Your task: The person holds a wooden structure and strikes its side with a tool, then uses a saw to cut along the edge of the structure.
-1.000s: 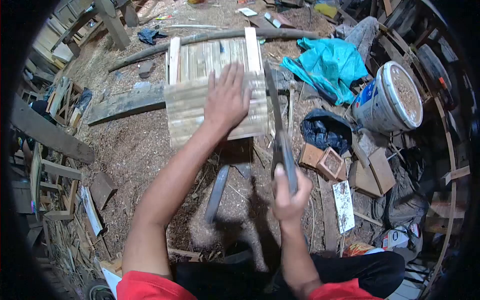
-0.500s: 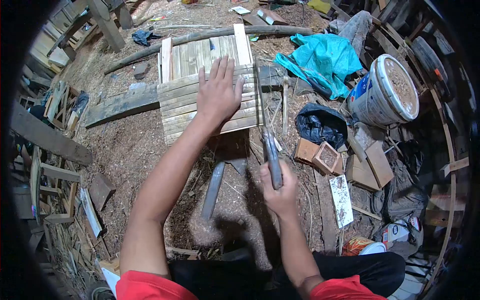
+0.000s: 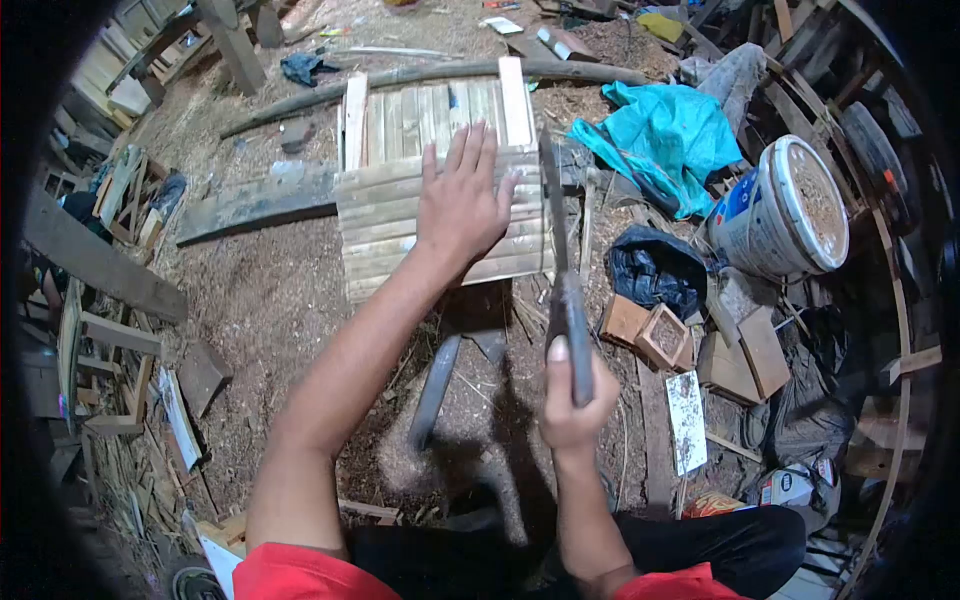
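Note:
My left hand [image 3: 462,205] lies flat with fingers spread on a panel of pale wooden slats [image 3: 375,235], pressing its near crosswise rows. Lengthwise slats and two pale strips show at the panel's far end. In my right hand [image 3: 578,400] is the grey handle of a long-bladed knife [image 3: 558,215], fingers wrapped round it and thumb along the top. Its narrow dark blade points away from me, just beside the panel's right edge; whether it touches is hard to tell. Below the panel, a dark curved bar [image 3: 434,390] stands near the ground.
A dark plank [image 3: 255,213] and a long pole [image 3: 300,102] lie around the panel. To the right are a teal plastic sheet [image 3: 675,135], a black bag [image 3: 655,268], a white bucket [image 3: 785,210] and wooden blocks [image 3: 663,335]. Sawdust covers the ground.
My right hand has drawn slightly back towards me and right, and the knife blade has swung a little away from the panel's edge. My left hand keeps its place; the whole view has shifted slightly.

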A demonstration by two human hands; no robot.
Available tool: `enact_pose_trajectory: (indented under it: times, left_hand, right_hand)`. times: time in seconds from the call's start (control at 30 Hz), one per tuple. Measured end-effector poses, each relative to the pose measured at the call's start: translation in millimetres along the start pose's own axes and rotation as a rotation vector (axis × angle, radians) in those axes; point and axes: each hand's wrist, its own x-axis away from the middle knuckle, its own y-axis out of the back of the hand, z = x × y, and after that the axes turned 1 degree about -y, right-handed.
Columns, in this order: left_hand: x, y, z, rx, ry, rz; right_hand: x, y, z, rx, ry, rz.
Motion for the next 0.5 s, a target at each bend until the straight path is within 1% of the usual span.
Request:
enact_pose_trajectory:
  times: [0.03, 0.07, 0.1, 0.13, 0.17, 0.23, 0.27, 0.33, 0.4, 0.43, 0.5]
  left_hand:
    - [6.1, 0.2, -3.3, 0.013, -0.001, 0.012]
    - [2.4, 1.4, -2.5, -0.002, 0.01, 0.029]
    - [4.2, 0.9, -0.2, -0.012, -0.001, 0.019]
    - [10.2, -0.4, -1.7, -0.012, -0.005, 0.016]
    - [11.9, -1.9, -5.4, -0.01, -0.017, 0.005]
    - [9.8, -1.2, -8.3, -0.001, -0.013, 0.027]
    - [7.8, -0.2, -7.8, -0.001, 0.0, 0.029]
    - [23.1, 2.5, -15.7, 0.04, -0.09, 0.017]
    - [28.5, 5.6, -17.0, 0.07, -0.165, 0.01]
    - [28.1, 3.1, -16.6, 0.063, -0.146, -0.003]
    - [16.5, -3.2, -14.5, 0.053, -0.119, -0.042]
  right_hand:
    - [4.3, 6.8, 1.3, 0.02, -0.065, 0.021]
    - [-0.5, 6.4, -0.4, 0.001, -0.089, 0.046]
    - [-23.8, -3.1, 0.0, -0.023, -0.092, 0.079]
    - [-45.7, -16.6, -1.8, 0.09, 0.001, -0.004]
    - [-70.3, -19.3, -11.4, 0.011, -0.112, 0.072]
    - [-80.3, -19.8, -22.2, -0.003, -0.134, 0.05]
    - [-72.4, -17.9, -22.6, 0.029, -0.102, 0.042]
    - [-41.8, -2.6, -22.9, 0.084, -0.06, -0.003]
    - [-35.1, 2.5, -11.1, -0.012, -0.138, -0.015]
    - [-30.5, 6.5, -6.8, -0.051, -0.192, -0.009]
    - [-50.0, 2.9, -25.0, -0.033, -0.174, 0.02]
